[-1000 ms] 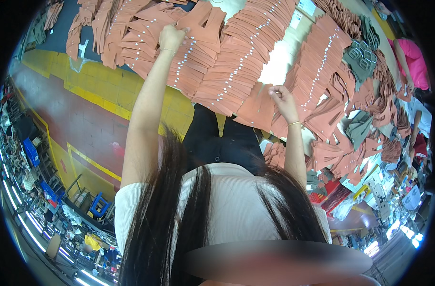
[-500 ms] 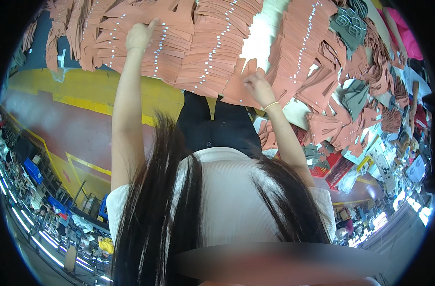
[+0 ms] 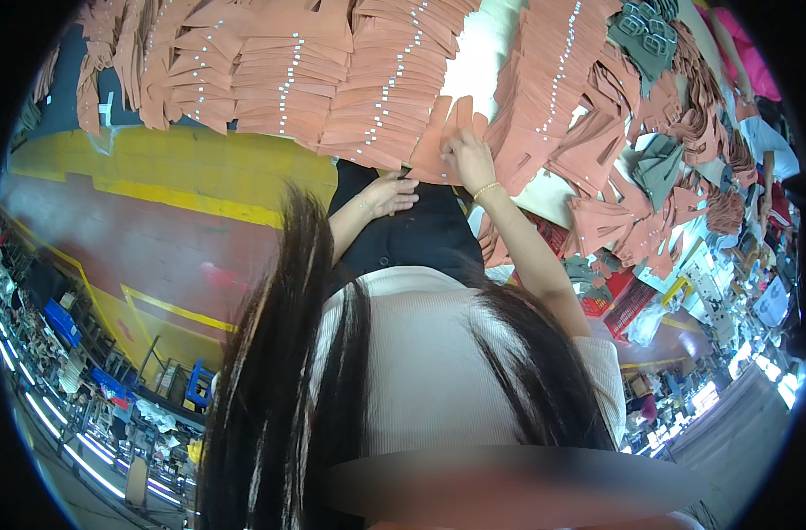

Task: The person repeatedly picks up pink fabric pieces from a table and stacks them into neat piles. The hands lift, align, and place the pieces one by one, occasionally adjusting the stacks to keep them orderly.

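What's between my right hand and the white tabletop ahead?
The head view shows part of an orange piece between the right hand and white tabletop.

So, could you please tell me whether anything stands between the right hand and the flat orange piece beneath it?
Nothing visible does: the right hand appears to touch the flat orange piece directly; the overlapping orange pieces with small white tags lie left of it.

No words or numbers can be read. Small square white labels dot the overlapping, flat salmon-orange pieces in lines, any print too small to tell.
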A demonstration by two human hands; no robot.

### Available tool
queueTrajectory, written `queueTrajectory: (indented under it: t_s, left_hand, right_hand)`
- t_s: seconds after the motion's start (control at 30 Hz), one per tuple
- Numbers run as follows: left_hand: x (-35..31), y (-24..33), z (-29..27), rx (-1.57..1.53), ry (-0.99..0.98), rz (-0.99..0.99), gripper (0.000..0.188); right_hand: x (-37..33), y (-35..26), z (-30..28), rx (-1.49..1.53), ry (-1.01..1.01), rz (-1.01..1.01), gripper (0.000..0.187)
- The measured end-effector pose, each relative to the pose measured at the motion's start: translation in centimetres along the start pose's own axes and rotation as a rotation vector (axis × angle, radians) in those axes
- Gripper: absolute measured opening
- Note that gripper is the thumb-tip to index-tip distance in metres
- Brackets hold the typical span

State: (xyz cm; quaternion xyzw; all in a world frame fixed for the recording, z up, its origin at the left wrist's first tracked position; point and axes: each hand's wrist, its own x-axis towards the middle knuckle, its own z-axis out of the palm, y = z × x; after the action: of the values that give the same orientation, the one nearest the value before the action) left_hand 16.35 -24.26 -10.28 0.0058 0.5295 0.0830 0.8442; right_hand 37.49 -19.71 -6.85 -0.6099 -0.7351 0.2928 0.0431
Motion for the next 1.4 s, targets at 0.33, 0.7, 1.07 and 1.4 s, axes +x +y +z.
queueTrajectory:
  t_s: [0.33, 0.7, 1.07, 1.4]
  left_hand:
    - [-2.1, 0.6, 0.4, -0.072, -0.128, 0.108, 0.023]
    - [-1.7, 0.2, -0.1, -0.232, -0.163, 0.152, 0.021]
    - [-1.6, -0.2, 1.0, -0.230, -0.115, 0.151, 0.028]
    - [-6.7, 4.2, 5.3, 0.786, 0.224, 0.549, 0.015]
  right_hand:
    - [2.5, 3.2, -3.5, 0.413, -0.538, -0.048, 0.010]
    - [1.1, 0.2, -1.4, 0.103, -0.327, -0.091, 0.012]
    - [0.6, 0.3, -0.9, 0.102, -0.260, -0.079, 0.012]
    - [0.3, 0.9, -2.6, 0.320, -0.211, -0.061, 0.012]
